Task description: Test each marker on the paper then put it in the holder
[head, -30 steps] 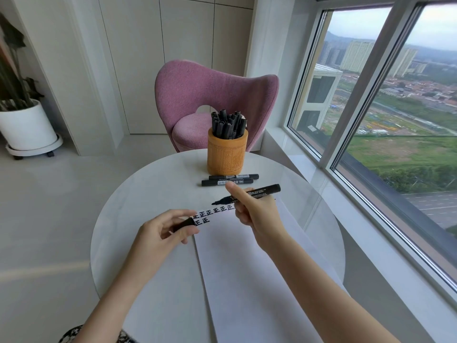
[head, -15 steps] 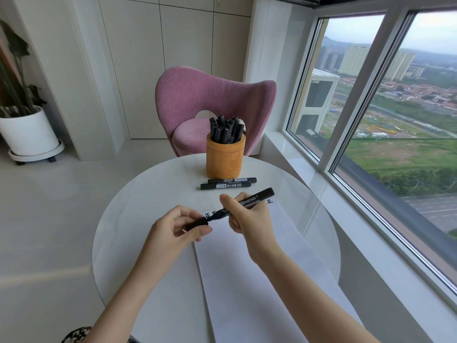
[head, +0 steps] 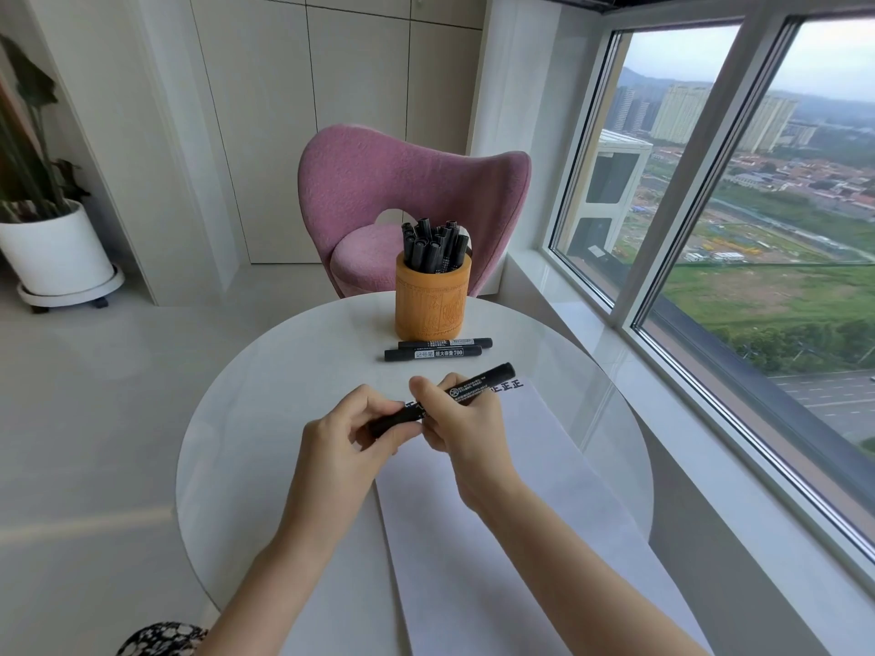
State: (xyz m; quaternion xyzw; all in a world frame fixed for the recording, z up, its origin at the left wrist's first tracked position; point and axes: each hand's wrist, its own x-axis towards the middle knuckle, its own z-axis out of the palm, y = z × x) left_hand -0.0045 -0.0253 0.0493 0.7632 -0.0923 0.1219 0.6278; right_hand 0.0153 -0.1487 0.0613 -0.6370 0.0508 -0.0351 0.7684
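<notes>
Seen from your head, you are holding the marker (head: 478, 385) nearly level just above the top of the paper (head: 521, 490), with both hands meeting on it. That fits capping it once its test is done. Your right hand (head: 466, 428) is gripping the barrel, fingers (head: 426, 390) curled round it. Your left hand (head: 350, 433) is pinching the cap (head: 393, 421) at the writing end between thumb and fingertips. Your fingers are hiding the join, so the cap may or may not be fully home. Black test marks (head: 506, 385) are showing on the paper just past your knuckles.

The wooden holder (head: 433, 300) is standing at the far side of the bench (head: 265, 419), crowded with upright black markers (head: 433, 246). Two loose markers (head: 433, 353) are lying side by side just in front of it, probably waiting their turn.
</notes>
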